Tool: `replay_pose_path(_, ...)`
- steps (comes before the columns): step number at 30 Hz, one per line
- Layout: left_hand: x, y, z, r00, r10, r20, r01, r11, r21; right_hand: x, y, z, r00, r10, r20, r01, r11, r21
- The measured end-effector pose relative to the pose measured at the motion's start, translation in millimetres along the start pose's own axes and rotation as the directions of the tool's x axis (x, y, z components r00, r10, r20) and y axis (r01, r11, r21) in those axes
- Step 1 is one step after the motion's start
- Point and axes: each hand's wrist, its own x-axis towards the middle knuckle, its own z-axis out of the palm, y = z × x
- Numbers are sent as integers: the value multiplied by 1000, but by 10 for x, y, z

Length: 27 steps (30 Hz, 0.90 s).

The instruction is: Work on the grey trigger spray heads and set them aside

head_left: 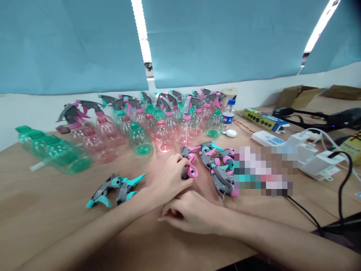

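Note:
My left hand [170,180] is curled around a grey spray head with a pink collar [189,170], lifted slightly off the wooden table [42,210]. My right hand [191,215] rests on the table just below it, fingers curled inward with nothing visible in them. A pile of grey spray heads with pink and teal parts [217,165] lies right of my left hand. Two grey and teal spray heads [115,188] lie to the left. Behind stand several pink and green plastic bottles [158,124], some with heads fitted.
Green bottles [53,152] lie on their sides at the far left. White power strips and adapters [307,154] with black cables [342,180] sit at the right, beside a small cola bottle [229,114], a yellow-green box [263,119] and cardboard boxes [299,96]. A blurred patch covers part of the pile.

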Motion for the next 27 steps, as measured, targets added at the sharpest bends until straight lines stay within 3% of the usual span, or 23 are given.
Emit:
replay_pose_path(5, -327, -85, -171, 977, -109, -184, 79, 983, -163, -13, -22, -34, 995, -49, -88, 48, 999, -11)
replay_pose_path(9, -565, -128, -128, 954, -209, -213, 154, 956, -250, 13, -69, -150, 941, -104, -322, 102, 995, -23)
replay_pose_path(12, -670, -167, -20, 946, -253, -201, 178, 928, -327, 26, -52, -237, 914, -6, -405, -4, 1000, -23)
replay_pose_path(15, -706, -190, 59, 947, -276, -165, 195, 901, -387, 27, 6, -280, 908, 168, -384, -165, 985, 40)
replay_pose_path(18, -710, -192, 73, 951, -267, -158, 181, 891, -416, 25, 54, -270, 916, 287, -281, -265, 957, 115)
replay_pose_path(22, -715, -187, 52, 950, -248, -192, 154, 902, -402, 34, 67, -211, 935, 301, -186, -281, 951, 127)
replay_pose_path(27, -733, -185, 58, 947, -240, -213, 143, 910, -388, 35, 35, -188, 921, 321, -222, -311, 947, 78)
